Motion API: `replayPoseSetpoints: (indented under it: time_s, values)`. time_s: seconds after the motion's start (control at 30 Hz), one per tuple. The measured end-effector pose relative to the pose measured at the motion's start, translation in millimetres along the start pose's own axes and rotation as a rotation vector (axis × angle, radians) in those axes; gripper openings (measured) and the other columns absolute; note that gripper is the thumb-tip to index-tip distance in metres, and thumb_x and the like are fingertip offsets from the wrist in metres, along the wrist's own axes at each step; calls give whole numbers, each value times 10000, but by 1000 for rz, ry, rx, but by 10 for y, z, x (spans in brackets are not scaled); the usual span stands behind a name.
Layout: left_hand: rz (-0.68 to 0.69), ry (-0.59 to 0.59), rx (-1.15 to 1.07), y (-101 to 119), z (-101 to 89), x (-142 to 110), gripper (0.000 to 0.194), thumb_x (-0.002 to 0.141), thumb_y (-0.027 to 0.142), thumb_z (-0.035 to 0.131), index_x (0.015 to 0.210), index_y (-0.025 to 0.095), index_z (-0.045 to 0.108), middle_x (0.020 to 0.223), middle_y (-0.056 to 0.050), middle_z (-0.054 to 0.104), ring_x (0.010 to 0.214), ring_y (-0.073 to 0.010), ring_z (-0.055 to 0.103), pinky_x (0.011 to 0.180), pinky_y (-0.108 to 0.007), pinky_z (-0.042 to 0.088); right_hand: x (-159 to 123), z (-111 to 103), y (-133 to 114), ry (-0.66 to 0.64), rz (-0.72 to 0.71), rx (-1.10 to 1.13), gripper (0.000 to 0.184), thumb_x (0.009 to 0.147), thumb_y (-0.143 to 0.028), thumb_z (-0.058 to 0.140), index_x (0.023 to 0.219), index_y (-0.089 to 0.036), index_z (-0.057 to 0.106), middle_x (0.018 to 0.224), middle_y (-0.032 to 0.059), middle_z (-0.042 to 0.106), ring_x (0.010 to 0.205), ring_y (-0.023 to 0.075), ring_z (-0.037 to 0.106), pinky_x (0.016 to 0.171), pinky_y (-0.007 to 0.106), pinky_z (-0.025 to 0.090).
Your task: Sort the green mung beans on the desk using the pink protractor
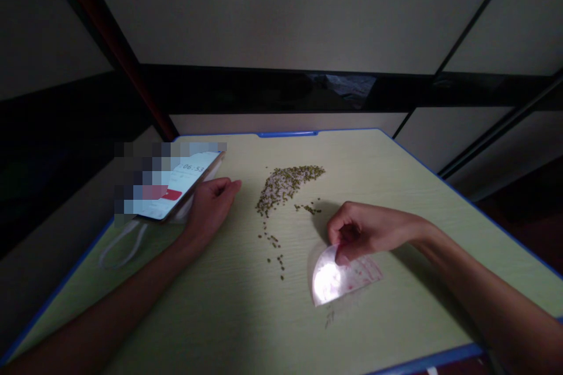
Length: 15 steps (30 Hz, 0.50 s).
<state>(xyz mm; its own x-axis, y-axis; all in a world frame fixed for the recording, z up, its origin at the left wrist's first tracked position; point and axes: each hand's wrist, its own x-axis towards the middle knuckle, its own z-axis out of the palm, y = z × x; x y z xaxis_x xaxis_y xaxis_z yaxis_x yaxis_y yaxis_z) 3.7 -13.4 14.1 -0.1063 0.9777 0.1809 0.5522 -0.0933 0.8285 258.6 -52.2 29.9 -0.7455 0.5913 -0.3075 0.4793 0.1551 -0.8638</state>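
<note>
My right hand (358, 231) pinches the curved edge of a clear half-round plastic piece, which looks like a protractor (345, 278), between thumb and fingers. Light glares off its left part, and reddish marks show on the rest. My left hand (213, 202) rests closed on the table beside the phone, fingers curled in, with nothing visible in it. Between and beyond the hands lies a curved heap of small green beans mixed with pale grains (285, 184). A few loose green beans (311, 209) lie nearer my right hand, and several more trail toward me.
A phone (176, 187) with a lit screen leans at the left on a white support, a pale strap loop (123, 249) below it. The light wood table (246, 316) has a blue edge. Pale cabinet panels (281, 12) stand behind it.
</note>
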Motion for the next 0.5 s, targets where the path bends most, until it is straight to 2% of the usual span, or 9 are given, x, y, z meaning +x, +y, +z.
replayPoseSetpoints:
  time_s: [0.4,0.5]
  values:
    - [7,1,-1,7,-1,-4,337,692,297,479,409,199,324,361,63,334,386,-84,318,434,-243,265,10,74,-30,-88,-22,1,170,637,-207,693,612,-87,575,491,-61,455,449,32,386,410,152,298]
    - [6,-6,-4,5,1,5,336,692,296,475,410,199,320,357,66,325,382,-82,308,432,-244,258,-27,8,-47,-23,-58,63,153,659,-193,674,623,-89,568,508,-53,471,458,32,390,423,156,307]
